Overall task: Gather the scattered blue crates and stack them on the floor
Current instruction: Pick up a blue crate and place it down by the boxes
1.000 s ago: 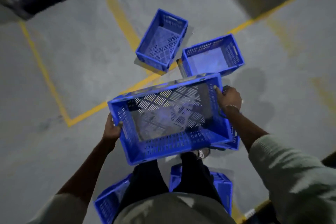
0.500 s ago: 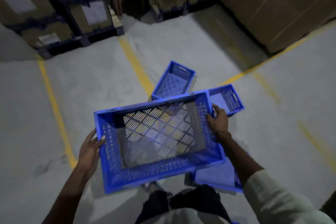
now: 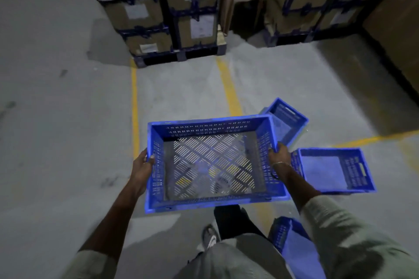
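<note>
I hold an empty blue slotted crate [image 3: 210, 129] level in front of me, above the floor. My left hand [image 3: 143, 163] grips its left wall and my right hand [image 3: 279, 154] grips its right wall. Three more blue crates lie on the floor to the right: one tilted crate [image 3: 288, 118] behind the held crate's far right corner, one upright crate [image 3: 335, 171] beside my right forearm, and one crate [image 3: 288, 235] near my right leg, partly hidden by my sleeve.
Stacked strapped cardboard boxes on dark pallets [image 3: 172, 13] stand along the far side, with a large brown carton [image 3: 396, 18] at the right. Yellow floor lines [image 3: 134, 106] cross the grey concrete. My shoe [image 3: 210, 236] is under the crate.
The view has tilted up and turned left; the held crate has levelled out and the floor crates now sit to its right. Both hands keep the same grip.
</note>
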Demonstrator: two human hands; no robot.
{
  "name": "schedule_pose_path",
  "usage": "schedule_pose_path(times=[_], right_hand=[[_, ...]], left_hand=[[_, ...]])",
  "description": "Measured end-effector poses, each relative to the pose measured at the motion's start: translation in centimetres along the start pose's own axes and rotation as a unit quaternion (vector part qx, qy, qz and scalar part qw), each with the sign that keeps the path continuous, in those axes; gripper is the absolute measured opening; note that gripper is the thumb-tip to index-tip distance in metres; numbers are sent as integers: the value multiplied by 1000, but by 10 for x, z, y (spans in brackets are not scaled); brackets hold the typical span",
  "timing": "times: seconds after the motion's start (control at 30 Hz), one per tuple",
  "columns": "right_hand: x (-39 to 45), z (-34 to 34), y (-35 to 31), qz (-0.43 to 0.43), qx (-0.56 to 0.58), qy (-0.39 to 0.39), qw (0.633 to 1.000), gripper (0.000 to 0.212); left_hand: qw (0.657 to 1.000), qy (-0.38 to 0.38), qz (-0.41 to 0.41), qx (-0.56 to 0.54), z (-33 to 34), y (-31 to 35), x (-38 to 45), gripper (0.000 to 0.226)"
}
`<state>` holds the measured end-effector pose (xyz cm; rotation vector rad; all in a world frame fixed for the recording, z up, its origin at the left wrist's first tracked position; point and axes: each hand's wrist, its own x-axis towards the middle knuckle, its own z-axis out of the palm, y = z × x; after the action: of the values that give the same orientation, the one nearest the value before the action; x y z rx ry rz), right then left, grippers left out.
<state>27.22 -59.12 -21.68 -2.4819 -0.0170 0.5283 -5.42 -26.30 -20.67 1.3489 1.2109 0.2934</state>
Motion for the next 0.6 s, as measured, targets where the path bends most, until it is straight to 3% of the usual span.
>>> schedule_pose_path(times=[0.37,0.6], right_hand=[[134,78,-138,-9,-6,-80,997,29],[206,108,-230,-34,-12,-125,992,23]], left_hand=[[995,97,-35,2,-8,79,124,24],[995,88,-49,-12,-30,125,206,39]])
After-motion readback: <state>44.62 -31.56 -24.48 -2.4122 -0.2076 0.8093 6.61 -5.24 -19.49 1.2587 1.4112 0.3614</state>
